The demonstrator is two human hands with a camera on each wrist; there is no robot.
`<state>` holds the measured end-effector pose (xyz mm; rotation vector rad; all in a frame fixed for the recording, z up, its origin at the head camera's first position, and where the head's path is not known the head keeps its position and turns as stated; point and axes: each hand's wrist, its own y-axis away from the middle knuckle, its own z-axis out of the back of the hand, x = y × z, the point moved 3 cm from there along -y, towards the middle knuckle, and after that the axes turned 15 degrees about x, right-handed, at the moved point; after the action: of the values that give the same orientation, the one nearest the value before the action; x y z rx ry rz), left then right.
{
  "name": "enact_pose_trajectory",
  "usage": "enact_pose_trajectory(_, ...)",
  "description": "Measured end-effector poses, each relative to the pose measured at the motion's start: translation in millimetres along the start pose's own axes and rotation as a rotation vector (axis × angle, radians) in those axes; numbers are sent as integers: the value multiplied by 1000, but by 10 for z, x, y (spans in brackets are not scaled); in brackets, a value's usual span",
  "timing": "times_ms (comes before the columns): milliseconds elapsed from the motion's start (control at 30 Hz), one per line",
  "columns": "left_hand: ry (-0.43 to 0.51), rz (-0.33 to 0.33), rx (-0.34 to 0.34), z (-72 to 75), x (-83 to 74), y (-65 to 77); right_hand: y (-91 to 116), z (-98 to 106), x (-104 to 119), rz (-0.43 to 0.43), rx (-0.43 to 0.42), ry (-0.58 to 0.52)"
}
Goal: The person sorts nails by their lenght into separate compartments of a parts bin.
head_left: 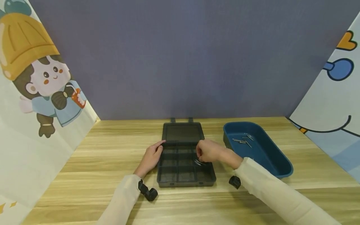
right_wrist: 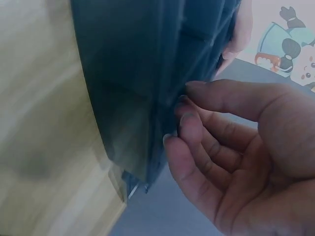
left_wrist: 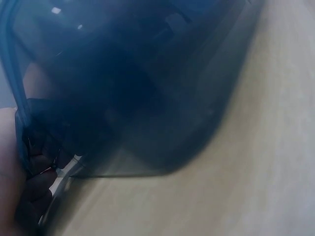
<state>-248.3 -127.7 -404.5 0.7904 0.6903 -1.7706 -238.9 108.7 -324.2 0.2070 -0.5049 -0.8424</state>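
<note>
A dark translucent compartment box (head_left: 186, 178) lies on the table with its lid (head_left: 183, 132) folded back. My left hand (head_left: 149, 157) rests against the box's left side near the hinge, index finger stretched along the edge. My right hand (head_left: 209, 150) is over the right-hand compartments. In the right wrist view, the fingers of the right hand (right_wrist: 231, 152) are loosely bent, thumb apart from them, and nothing shows between them. Several thin metal nails (head_left: 198, 162) lie in a right-hand compartment just below that hand. The left wrist view shows mostly the box's side (left_wrist: 147, 98), blurred.
A blue plastic tray (head_left: 270, 150) stands to the right of the box, close to the right forearm. Several more nails (head_left: 240, 141) lie on its bottom. The wooden table (head_left: 112, 131) ends at a grey panel (head_left: 182, 62) behind.
</note>
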Motion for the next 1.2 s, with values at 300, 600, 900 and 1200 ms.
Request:
enact_pose_trajectory(300, -3, -23, -23, -16, 11, 17, 243, 219, -95, -2, -25, 55)
enact_pose_trajectory(600, 4, -2, -12, 8, -2, 13, 507, 414, -327, -51, -39, 53)
enact_pose_trajectory(900, -4, -1, -13, 12, -5, 7, 612, 484, -661, -97, -45, 34)
enact_pose_trajectory(1200, -9, -14, -12, 3, -10, 1, 622, 555, -1067, -119, -94, 23)
